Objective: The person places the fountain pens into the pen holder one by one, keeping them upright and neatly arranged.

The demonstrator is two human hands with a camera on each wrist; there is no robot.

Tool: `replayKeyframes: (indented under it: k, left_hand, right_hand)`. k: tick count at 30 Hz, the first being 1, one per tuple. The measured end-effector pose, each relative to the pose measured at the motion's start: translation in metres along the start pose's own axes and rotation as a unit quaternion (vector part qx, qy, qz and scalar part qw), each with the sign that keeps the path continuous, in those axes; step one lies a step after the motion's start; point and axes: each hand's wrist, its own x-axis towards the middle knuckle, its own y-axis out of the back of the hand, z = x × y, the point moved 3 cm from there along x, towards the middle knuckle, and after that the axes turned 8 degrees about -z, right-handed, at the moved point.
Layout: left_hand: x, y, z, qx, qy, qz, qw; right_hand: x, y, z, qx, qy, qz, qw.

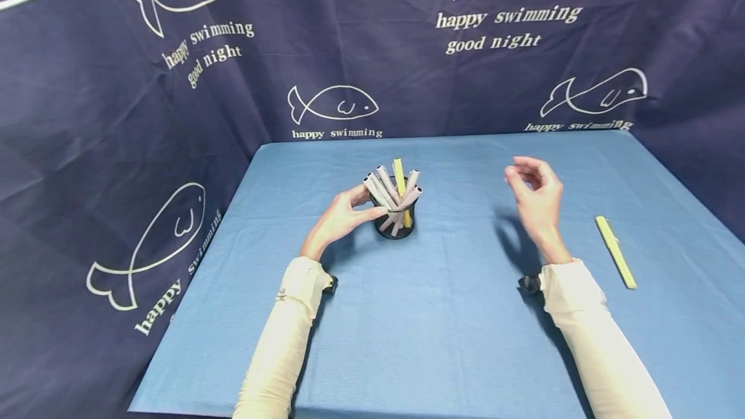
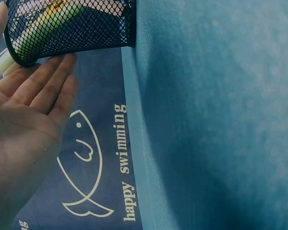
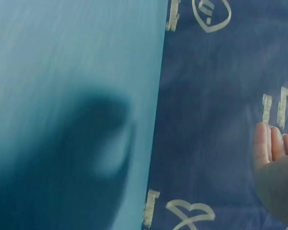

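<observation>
A black mesh pen holder (image 1: 385, 226) stands on the blue-covered table, left of its middle. Several pale grey pens (image 1: 384, 181) and a yellow pen (image 1: 398, 175) lean in it. My left hand (image 1: 345, 213) holds the holder from the left, thumb at the front of its rim and fingers along the far side. The left wrist view shows those fingers against the mesh (image 2: 77, 33). My right hand (image 1: 537, 196) hovers over the table with nothing in it, fingers loosely bent and thumb near the index fingertip. Right of it lies another yellow pen (image 1: 615, 252).
The blue tablecloth (image 1: 442, 315) stretches from the front edge to a dark blue curtain (image 1: 407, 50) printed with fish and words. The same curtain hangs along the left and right sides. A dark wrist camera (image 1: 529, 284) sits under the right cuff.
</observation>
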Motion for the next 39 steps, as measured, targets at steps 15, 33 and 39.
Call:
replayKeyframes:
  k: [15,33,39]
  left_hand:
    - [0.000,-0.001,0.001,-0.002,0.008,-0.004,1.0000]
    - [-0.001,-0.001,0.002,-0.001,0.014,0.000,0.9999]
    - [-0.001,-0.002,0.002,0.001,0.011,0.000,0.9999]
  right_hand:
    - [0.002,0.106,0.034,0.094,-0.088,0.122,0.9841]
    - [-0.011,0.164,0.029,0.167,-0.207,0.109,0.9577]
    - [-0.019,0.180,0.033,0.122,-0.234,0.064,0.9624]
